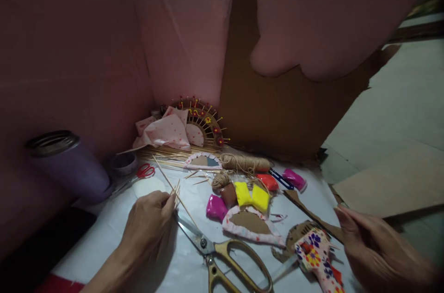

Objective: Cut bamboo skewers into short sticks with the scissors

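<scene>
My left hand (147,219) is closed, its fingertips pinching several short bamboo sticks (177,193). A longer skewer (185,207) runs slantwise past those fingertips. Just right of this hand lie large gold-handled scissors (208,247), blades apart and pointing toward it. My right hand (378,247) is raised at the right side, thumb and fingers pressed together; whether anything small is between them I cannot make out. Nearest to it are a flowered cloth piece (315,256) and a brown cardboard strip (305,212). A half-round cardboard piece edged in pink cloth (248,223) lies between the hands.
Behind are yellow clay packets (261,198), a magenta packet (215,207), a twine roll (246,162) and red-handled scissors (145,170). A decorated stick fan (211,122) leans at the back beside pink cloth (166,129). A purple tumbler (71,168) stands left; brown cardboard (277,112) rises behind.
</scene>
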Motion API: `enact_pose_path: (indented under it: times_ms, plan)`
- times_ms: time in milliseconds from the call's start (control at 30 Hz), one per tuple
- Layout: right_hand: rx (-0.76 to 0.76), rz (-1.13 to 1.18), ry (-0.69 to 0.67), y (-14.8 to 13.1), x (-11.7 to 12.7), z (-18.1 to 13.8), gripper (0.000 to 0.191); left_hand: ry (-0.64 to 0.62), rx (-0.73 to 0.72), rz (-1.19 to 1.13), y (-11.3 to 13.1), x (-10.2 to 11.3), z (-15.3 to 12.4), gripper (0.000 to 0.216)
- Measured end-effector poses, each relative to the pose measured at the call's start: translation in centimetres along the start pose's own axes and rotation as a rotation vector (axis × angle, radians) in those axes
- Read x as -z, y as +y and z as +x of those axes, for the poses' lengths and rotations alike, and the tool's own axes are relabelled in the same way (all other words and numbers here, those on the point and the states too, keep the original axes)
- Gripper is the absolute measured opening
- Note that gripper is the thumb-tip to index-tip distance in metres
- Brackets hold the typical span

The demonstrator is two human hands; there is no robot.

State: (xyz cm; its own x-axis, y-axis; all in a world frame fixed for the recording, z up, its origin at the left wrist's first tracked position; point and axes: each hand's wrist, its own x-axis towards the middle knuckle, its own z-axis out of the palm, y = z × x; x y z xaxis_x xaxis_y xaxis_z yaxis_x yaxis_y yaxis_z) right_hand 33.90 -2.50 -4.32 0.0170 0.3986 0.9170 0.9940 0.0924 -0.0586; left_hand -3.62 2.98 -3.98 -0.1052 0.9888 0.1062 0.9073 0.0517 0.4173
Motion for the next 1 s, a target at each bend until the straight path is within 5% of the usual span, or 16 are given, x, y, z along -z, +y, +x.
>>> enact_pose_path:
  times_ms: [133,300,467,667,867,1000]
  plan:
    - [0.137,-0.005,0.045,-0.4,0.3,0.0,0.003,0.085,-0.038,-0.017,-0.3,0.5,0.3,0.034]
    - [0.135,-0.017,0.096,-1.5,0.2,-0.1,0.011,0.277,-0.080,-0.307,-0.6,1.4,0.5,0.031]
    - [0.202,0.025,0.091,-2.0,0.0,-0.2,0.012,0.163,-0.081,-0.231,-1.3,0.5,1.3,0.022]
    - [0.171,0.055,0.128,-1.9,-0.3,-0.4,0.007,0.197,-0.044,-0.256,-2.0,0.5,1.6,0.020]
    - [0.176,0.114,0.209,-2.0,1.3,-0.4,0.011,0.182,-0.083,-0.469,-0.7,0.7,1.1,0.020]
    - [0.362,0.203,0.172,-2.9,2.3,-0.2,0.021,0.087,-0.103,-0.723,0.4,0.9,0.2,0.023]
